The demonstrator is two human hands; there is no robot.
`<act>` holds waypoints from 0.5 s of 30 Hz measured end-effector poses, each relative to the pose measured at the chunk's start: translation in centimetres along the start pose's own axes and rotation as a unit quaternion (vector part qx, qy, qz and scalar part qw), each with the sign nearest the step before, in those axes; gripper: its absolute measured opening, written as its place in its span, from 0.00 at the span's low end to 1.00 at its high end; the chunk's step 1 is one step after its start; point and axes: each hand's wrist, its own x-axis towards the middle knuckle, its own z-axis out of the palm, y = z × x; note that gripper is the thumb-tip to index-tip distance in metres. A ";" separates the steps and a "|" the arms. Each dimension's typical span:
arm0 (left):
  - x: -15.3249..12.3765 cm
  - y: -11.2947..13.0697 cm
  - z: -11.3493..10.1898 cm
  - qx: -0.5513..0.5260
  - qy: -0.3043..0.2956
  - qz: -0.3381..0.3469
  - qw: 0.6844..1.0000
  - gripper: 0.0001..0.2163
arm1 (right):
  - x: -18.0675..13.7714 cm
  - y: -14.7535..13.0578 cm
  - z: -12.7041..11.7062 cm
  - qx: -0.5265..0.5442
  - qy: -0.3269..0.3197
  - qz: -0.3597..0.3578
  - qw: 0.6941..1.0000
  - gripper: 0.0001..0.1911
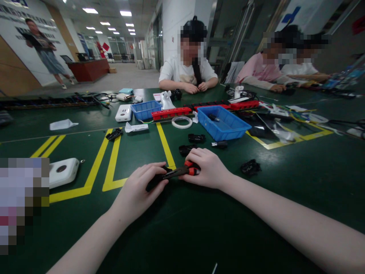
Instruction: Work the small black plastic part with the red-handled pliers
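Note:
My right hand [209, 167] is closed around the red handles of a pair of pliers [175, 173], whose dark jaws point left. The jaws reach a black part [155, 182] that my left hand [144, 182] grips between thumb and fingers. Its shape is mostly hidden by my fingers, and I cannot tell whether the jaws bite on it. Just beyond my right hand lie two black plastic pieces [196, 138] and a short dark cylinder [219, 144]. Off to the right sits a crumpled-looking black piece [250, 167].
A blue bin [224, 127] and a smaller blue tray [146, 110] stand beyond my hands, with a roll of white tape [181, 122] between them. Yellow tape [114, 163] marks the green table. A white device [64, 172] lies left. Other people sit across the table.

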 end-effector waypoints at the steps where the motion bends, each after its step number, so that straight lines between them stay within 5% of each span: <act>1: 0.0 0.0 0.0 -0.003 0.003 -0.006 1.000 0.08 | 0.0 0.0 0.0 0.000 0.003 0.002 1.000 0.21; 15: 0.1 -0.1 -0.1 0.045 0.000 0.023 0.999 0.08 | 0.0 0.0 0.0 0.009 0.005 0.003 1.000 0.21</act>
